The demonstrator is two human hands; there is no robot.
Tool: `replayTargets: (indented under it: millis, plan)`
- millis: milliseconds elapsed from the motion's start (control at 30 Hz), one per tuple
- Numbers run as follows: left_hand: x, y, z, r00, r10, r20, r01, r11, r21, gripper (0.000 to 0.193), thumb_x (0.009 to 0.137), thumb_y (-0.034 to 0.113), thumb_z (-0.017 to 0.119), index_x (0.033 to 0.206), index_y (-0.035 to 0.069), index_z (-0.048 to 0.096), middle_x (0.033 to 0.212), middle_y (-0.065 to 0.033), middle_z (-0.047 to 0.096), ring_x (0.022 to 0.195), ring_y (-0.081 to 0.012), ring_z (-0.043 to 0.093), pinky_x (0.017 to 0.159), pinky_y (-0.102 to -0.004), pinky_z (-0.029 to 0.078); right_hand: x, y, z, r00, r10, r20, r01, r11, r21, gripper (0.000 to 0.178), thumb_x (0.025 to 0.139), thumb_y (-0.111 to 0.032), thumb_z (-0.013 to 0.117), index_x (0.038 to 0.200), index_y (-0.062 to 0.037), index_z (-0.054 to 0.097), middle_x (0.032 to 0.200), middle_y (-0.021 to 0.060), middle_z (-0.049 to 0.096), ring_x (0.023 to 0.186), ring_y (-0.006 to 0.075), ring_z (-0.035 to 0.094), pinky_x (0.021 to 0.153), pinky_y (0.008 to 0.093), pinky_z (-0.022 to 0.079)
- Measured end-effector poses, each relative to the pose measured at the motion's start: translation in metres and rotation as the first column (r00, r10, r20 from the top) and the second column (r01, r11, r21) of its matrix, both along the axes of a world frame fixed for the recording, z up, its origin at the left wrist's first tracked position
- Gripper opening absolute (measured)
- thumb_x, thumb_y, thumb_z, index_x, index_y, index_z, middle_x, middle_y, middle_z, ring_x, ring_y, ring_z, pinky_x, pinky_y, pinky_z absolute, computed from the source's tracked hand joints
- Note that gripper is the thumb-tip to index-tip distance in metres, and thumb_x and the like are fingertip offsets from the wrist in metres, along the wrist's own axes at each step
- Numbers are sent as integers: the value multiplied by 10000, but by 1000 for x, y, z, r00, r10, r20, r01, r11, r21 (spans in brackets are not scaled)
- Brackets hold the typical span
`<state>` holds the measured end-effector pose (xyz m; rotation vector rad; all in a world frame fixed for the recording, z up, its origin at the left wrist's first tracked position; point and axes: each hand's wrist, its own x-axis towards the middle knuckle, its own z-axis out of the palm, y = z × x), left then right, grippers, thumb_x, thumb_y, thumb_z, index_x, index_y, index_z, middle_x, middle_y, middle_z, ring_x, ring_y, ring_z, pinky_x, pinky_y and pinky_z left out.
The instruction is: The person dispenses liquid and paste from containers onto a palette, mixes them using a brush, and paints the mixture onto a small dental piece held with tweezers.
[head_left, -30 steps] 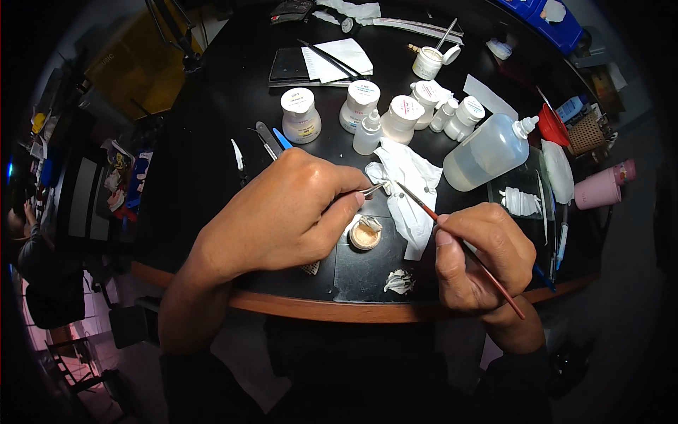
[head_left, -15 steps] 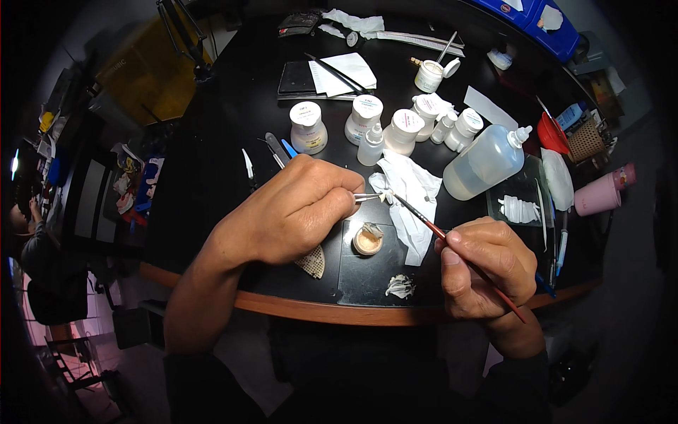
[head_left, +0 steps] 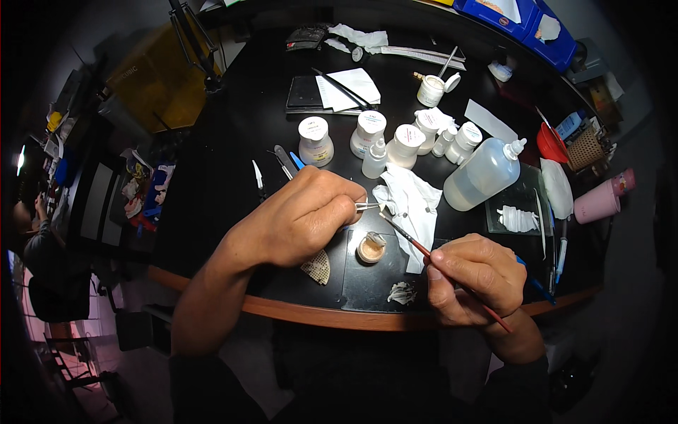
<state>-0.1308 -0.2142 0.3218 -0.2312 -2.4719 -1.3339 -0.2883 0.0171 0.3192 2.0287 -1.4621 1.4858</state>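
My left hand (head_left: pixel 302 218) is closed around slim metal tweezers (head_left: pixel 364 206), mostly hidden by the fingers. At their tips shows a tiny whitish piece (head_left: pixel 382 208), too small to make out well. Between thumb and fingers, my right hand (head_left: pixel 480 274) pinches a thin paintbrush (head_left: pixel 417 244) with a reddish-brown handle; its pale tip touches or nearly touches that piece. Crumpled white tissue (head_left: pixel 417 194) lies just beyond the tips. Below them, a small open jar (head_left: pixel 371 249) of beige material stands on a dark slab (head_left: pixel 360 288), near a whitish smear (head_left: pixel 402 292).
Several white-lidded jars (head_left: pixel 315 143), a small dropper bottle (head_left: pixel 375 161) and a large squeeze bottle (head_left: pixel 482 175) stand beyond my hands. A perforated beige plate (head_left: pixel 317 268) lies by my left wrist. To the right are a red bowl (head_left: pixel 551 145) and a pink cup (head_left: pixel 597 201).
The brush tip has come nearer, off the tissue, to the piece at the tweezers. My right hand has moved slightly left and down. The whole view has shifted a little.
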Motion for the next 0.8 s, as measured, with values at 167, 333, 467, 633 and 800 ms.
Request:
replayTargets:
  millis: [167,333,467,633,800]
  plan:
    - [-1,1,8,992,30,123,-29,1000,-5,309,904,152,422,705,-58,530,640,-135,528,609,-220,495,629,-382,422,0,1,-2,1000,-31,-2,31,999,-43,233,805,29,817,1031,34,761,833,121,740,625,207,734,514,283,570]
    - [1,1,10,982,33,185,-44,997,59,313,918,155,423,704,-42,538,643,-125,542,614,-209,504,628,-374,421,0,-2,-4,999,-34,-12,33,999,-39,232,804,37,802,1032,25,760,830,117,741,623,200,732,515,282,560]
    - [0,5,14,971,79,227,-109,987,122,321,944,164,432,705,-21,540,640,-109,543,617,-194,504,625,-366,419,-2,5,0,999,-38,22,38,999,-3,246,803,55,781,1045,25,753,826,121,743,624,204,731,520,288,554]
    - [0,3,12,969,62,238,-100,983,152,331,966,175,439,699,5,535,634,-86,529,612,-173,488,615,-351,408,-2,0,-4,996,-83,19,84,995,-48,233,819,50,783,1049,26,747,821,129,743,625,211,732,527,296,564]
    - [-1,3,12,974,51,221,-86,984,154,329,965,174,439,696,7,528,631,-80,517,605,-171,476,610,-351,402,-1,-3,-6,995,-97,-3,97,993,-67,232,832,49,796,1058,27,747,839,139,754,640,212,745,522,297,571]
